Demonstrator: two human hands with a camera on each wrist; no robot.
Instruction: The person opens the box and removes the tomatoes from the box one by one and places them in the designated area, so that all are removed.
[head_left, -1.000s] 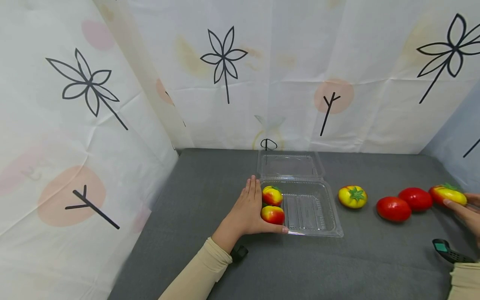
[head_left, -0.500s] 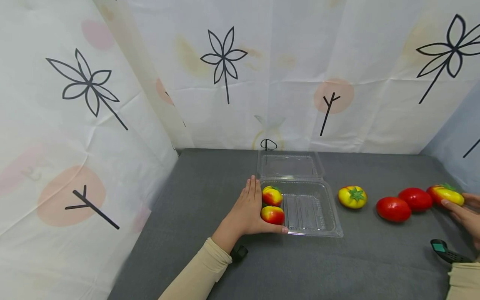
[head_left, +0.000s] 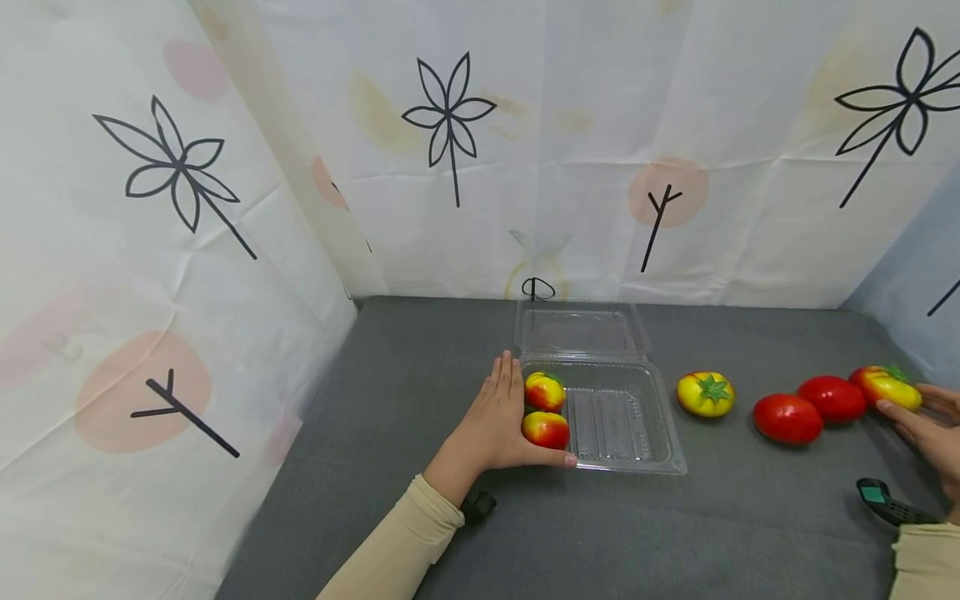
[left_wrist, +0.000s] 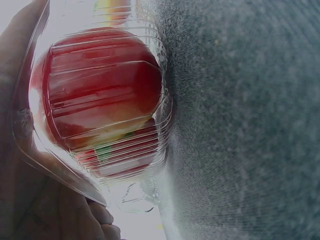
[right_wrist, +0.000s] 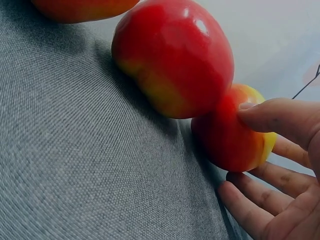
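Note:
My left hand [head_left: 495,421] lies along the left side of a clear plastic clamshell box [head_left: 660,417], fingers straight on its rim and thumb along the front edge. Inside, at the left, sit two red-and-yellow toy tomatoes, a rear one [head_left: 544,392] and a front one [head_left: 546,430]; the left wrist view shows red fruit [left_wrist: 105,85] through the ribbed wall. At the far right, my right hand [head_left: 926,429] holds a red-and-yellow toy tomato [head_left: 881,387] with a green calyx, thumb on one side [right_wrist: 232,135] and fingers on the other. It sits against a red tomato [head_left: 832,398].
Another red tomato [head_left: 787,418] lies in front of the one beside my right hand. A yellow tomato [head_left: 705,394] stands between these and the box. The box's lid [head_left: 581,329] is folded back toward the patterned cloth wall [head_left: 585,125]. Grey cloth [head_left: 360,433] covers the table.
My right hand has slid slightly left with the red-and-yellow tomato, bringing it up close against the red tomato. The left hand and the box have stayed put.

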